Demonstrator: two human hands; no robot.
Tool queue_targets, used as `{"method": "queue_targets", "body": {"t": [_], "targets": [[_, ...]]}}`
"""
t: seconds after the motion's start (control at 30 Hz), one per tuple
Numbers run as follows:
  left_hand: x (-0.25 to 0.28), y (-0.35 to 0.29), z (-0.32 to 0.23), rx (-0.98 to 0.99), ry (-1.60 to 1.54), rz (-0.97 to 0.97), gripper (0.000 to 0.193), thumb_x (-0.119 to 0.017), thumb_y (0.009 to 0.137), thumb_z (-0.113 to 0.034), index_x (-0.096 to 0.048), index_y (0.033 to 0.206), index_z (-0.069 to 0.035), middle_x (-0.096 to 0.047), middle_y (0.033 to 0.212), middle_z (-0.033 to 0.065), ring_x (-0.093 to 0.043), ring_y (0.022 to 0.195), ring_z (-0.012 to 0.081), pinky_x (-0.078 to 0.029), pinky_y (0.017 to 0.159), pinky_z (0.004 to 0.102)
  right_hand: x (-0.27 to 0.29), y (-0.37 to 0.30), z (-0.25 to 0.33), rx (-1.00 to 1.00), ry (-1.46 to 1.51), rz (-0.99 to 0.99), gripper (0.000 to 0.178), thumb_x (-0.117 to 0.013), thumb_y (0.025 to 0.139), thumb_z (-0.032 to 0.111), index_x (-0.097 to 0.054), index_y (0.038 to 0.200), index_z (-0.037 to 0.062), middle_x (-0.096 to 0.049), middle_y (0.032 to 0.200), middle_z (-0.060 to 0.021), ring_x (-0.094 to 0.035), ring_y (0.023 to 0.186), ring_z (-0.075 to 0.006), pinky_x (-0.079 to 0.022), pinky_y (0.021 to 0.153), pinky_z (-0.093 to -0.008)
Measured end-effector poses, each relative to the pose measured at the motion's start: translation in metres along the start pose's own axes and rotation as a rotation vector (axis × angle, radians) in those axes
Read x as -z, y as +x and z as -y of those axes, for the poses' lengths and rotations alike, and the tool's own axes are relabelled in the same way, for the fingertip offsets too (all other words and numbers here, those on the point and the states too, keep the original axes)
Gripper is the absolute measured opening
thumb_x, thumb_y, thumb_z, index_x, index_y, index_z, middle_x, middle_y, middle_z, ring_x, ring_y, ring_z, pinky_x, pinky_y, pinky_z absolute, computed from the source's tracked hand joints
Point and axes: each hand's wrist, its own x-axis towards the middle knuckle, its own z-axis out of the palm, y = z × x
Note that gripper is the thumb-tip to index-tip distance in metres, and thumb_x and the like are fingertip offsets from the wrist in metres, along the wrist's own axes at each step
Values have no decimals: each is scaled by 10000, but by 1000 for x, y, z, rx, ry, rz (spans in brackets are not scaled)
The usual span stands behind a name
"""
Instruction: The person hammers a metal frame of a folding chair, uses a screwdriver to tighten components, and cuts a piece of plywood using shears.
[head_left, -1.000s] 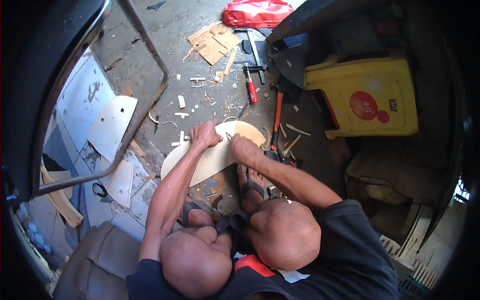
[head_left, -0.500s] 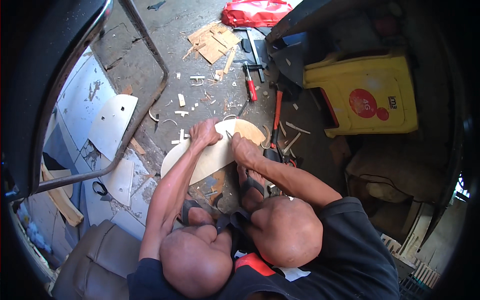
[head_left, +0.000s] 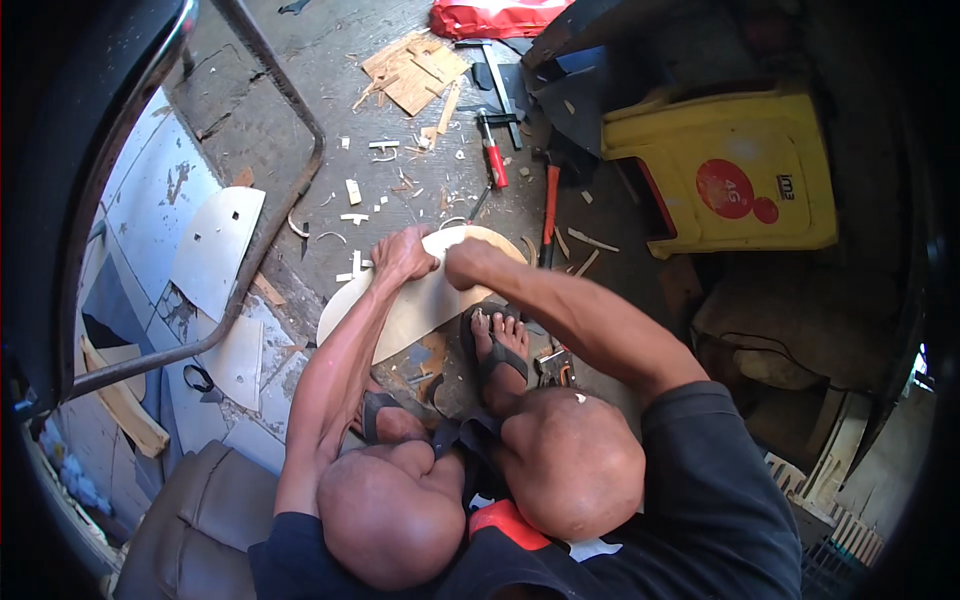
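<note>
A pale, flat wooden board [head_left: 395, 312] with a rounded outline lies in front of my feet. Its right end has a browner grain. My left hand [head_left: 405, 253] grips the board's far edge, fingers curled over it and the thumb on top. Close beside it, my right hand [head_left: 474, 264] is closed in a fist over the board's upper surface near the right end. Whatever that fist holds is hidden now; a thin pointed tip showed at it earlier.
Wood scraps [head_left: 425, 85] and offcuts litter the floor ahead. A bar clamp [head_left: 500, 95], a red-handled tool [head_left: 495, 165] and an orange-handled hammer [head_left: 550, 205] lie beyond the board. A yellow plastic stool [head_left: 720, 170] is at right. A metal frame [head_left: 290, 90] and cut boards [head_left: 220, 250] are at left.
My right hand has turned and shifted slightly left and away from me, and the pointed tip is now out of sight. My left hand still grips the board.
</note>
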Motion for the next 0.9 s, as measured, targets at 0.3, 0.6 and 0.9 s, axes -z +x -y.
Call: {"method": "queue_targets", "body": {"t": [0.3, 0.6, 0.9], "targets": [[2, -3, -4, 6, -2, 5, 582, -812, 681, -286, -694, 1250, -281, -737, 1125, 150, -685, 1096, 369, -524, 934, 484, -64, -25, -7, -107, 412, -448, 219, -559, 904, 126, -656, 1019, -34, -724, 1012, -227, -727, 899, -409, -591, 810, -470], [7, -6, 5, 7, 25, 1, 612, -860, 689, -375, -682, 1268, -291, -727, 1150, 158, -676, 1104, 388, -523, 913, 497, 46, 38, 14, -48, -65, 203, 329, -597, 874, 189, -722, 1164, 97, -694, 1233, -148, -660, 1160, -323, -529, 947, -416], [10, -7, -7, 33, 11, 38, 620, -803, 705, -293, -668, 1310, -280, -724, 1186, 134, -673, 1130, 363, -514, 970, 486, -64, -24, -7, -67, 521, -490, 322, -492, 952, 230, -554, 1048, -71, -660, 928, -382, -681, 909, -519, -541, 821, -560]]}}
